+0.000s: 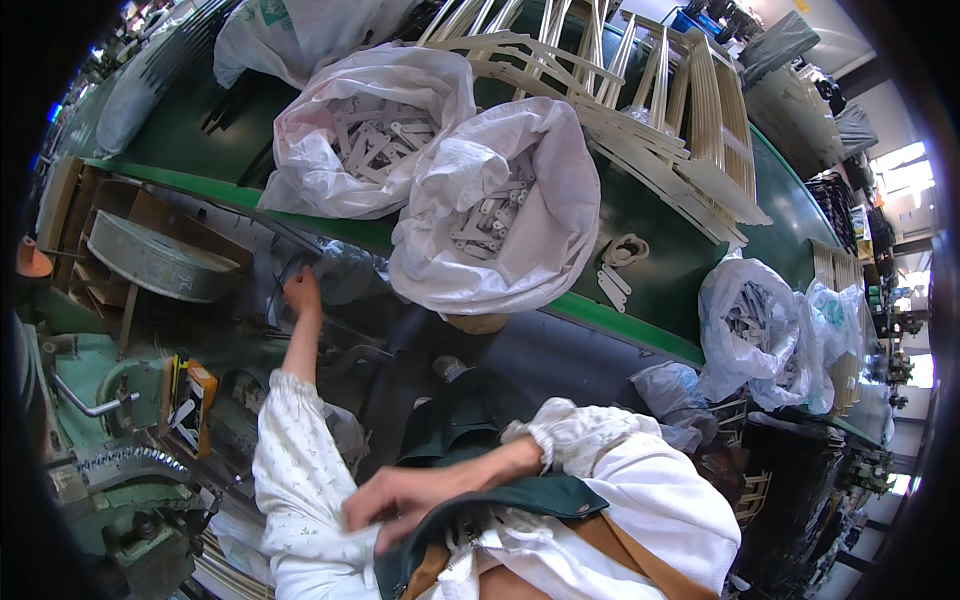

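My left hand point(301, 297) reaches forward under the edge of the green table point(640, 270), fingers closed around something dark and thin that I cannot make out. My right hand point(400, 500) lies close to my body, fingers spread, touching the dark green apron point(530, 495) at my waist. Both arms wear white patterned sleeves. Two open white sacks point(540, 200) point(350, 130) full of pale flat plastic parts stand on the table just beyond my left hand.
Cream plastic frames point(690, 110) are stacked at the back of the table. More white bags of parts point(750, 330) sit at the right. A green machine point(110, 420) with a yellow box point(190, 400) stands at my left, with a grey round tray point(150, 260) above it.
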Demonstrator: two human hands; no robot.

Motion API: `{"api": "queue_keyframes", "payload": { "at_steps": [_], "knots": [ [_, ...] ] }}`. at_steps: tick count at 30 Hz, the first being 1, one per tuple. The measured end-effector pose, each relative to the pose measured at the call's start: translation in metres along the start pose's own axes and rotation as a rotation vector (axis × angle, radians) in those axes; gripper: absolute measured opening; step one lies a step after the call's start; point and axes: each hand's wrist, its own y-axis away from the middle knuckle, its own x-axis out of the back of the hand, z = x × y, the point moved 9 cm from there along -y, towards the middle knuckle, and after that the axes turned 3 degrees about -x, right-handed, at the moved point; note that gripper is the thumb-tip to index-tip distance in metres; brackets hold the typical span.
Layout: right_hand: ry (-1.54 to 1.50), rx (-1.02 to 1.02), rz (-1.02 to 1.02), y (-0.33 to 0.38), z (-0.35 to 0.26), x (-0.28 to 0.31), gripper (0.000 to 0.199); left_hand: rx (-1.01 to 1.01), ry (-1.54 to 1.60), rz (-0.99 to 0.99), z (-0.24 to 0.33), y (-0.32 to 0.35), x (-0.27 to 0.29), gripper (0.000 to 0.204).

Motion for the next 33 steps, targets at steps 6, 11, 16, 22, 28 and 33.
{"api": "queue_keyframes", "payload": {
  "at_steps": [6,11,16,22,28,33],
  "knots": [
    [1.509,-0.606,0.652,0.157,-0.078,0.304,0.022,-1.123,-0.027,-0.109,0.284,0.223,-0.002,0.015],
    [2.031,-0.917,0.187,0.168,-0.069,0.449,0.057,-1.087,-0.316,-0.137,0.308,0.203,-0.064,0.030],
    [1.930,-1.087,0.331,0.211,-0.039,0.517,0.094,-1.087,-0.274,-0.181,0.308,0.188,-0.077,0.036],
    [2.144,-0.820,-0.021,0.150,-0.006,0.448,0.077,-1.030,-0.328,-0.179,0.291,0.188,-0.063,0.035],
    [2.193,-0.747,-0.222,0.121,0.023,0.420,0.070,-1.033,-0.365,-0.189,0.290,0.192,-0.067,0.038],
    [2.053,-0.780,-0.306,0.125,0.027,0.401,0.065,-1.071,-0.343,-0.185,0.290,0.205,-0.055,0.040]
  ]
}}
